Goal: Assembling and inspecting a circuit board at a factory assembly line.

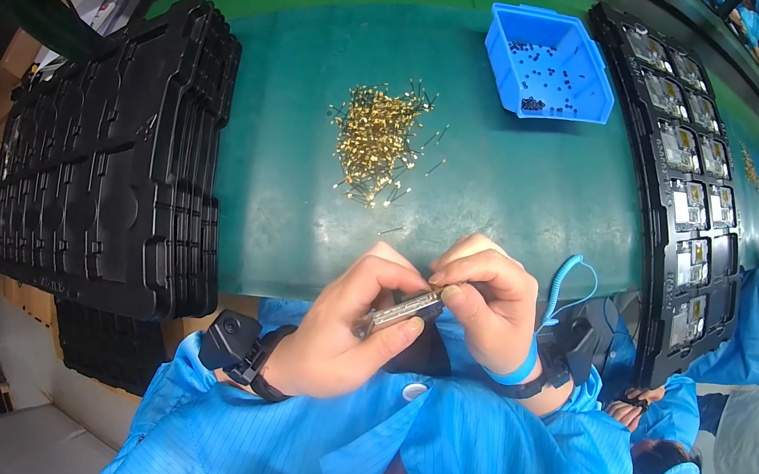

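My left hand point(347, 318) is closed around a small flat device with a silvery edge point(403, 313), held tilted in front of my chest. At its upper right end, the thumb and forefinger of my right hand point(495, 303) are pinched together, touching the device. Whatever sits between those fingertips is too small and covered to name. Beyond my hands, a loose pile of small gold-headed parts with thin dark stems point(378, 140) lies on the green mat point(273, 208).
A blue bin point(566, 102) with small black pieces stands at the back. To the right lies a black tray point(655, 199) with similar devices in its pockets. Stacked black trays point(124, 162) rise at the left. A blue coiled cord point(558, 284) runs by my right wrist; co-workers sit at right.
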The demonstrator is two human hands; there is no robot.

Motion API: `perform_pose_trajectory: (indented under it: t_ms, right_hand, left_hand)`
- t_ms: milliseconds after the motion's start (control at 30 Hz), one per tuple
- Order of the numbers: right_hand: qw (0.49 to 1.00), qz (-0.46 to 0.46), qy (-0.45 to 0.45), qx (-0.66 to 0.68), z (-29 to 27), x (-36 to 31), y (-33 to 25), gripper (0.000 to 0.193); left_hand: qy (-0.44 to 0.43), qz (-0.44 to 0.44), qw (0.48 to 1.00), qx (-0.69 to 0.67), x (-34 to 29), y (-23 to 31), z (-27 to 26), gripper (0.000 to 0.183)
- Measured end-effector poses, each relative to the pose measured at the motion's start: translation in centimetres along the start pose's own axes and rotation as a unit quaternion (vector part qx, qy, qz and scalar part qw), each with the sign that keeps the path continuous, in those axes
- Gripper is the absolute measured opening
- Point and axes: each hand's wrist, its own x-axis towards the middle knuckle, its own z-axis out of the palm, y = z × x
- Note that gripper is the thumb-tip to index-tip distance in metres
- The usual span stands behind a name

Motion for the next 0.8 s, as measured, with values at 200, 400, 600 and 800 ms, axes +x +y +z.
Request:
perform_pose_trajectory:
  t_ms: [200, 400, 600, 800]
  right_hand:
    - [0.995, -0.08, -0.023, 0.063, -0.2, -0.2, 1.2, 0.013]
    - [0.977, -0.144, -0.044, 0.152, -1.5, 0.0, 2.0, 0.037]
    - [0.976, -0.156, -0.07, 0.138, -1.7, -0.4, 1.8, 0.033]
    - [0.98, -0.187, -0.007, 0.067, -1.7, -0.8, 1.6, 0.032]
  left_hand:
    - [0.031, 0.088, 0.983, 0.159, 0.3, 1.3, 0.7, 0.024]
    - [0.029, 0.308, 0.876, 0.37, 0.6, 1.2, 1.7, 0.026]
    - [0.045, 0.322, 0.838, 0.437, 0.6, 1.2, 1.9, 0.021]
    - [0.044, 0.333, 0.824, 0.457, 0.5, 1.3, 1.6, 0.021]
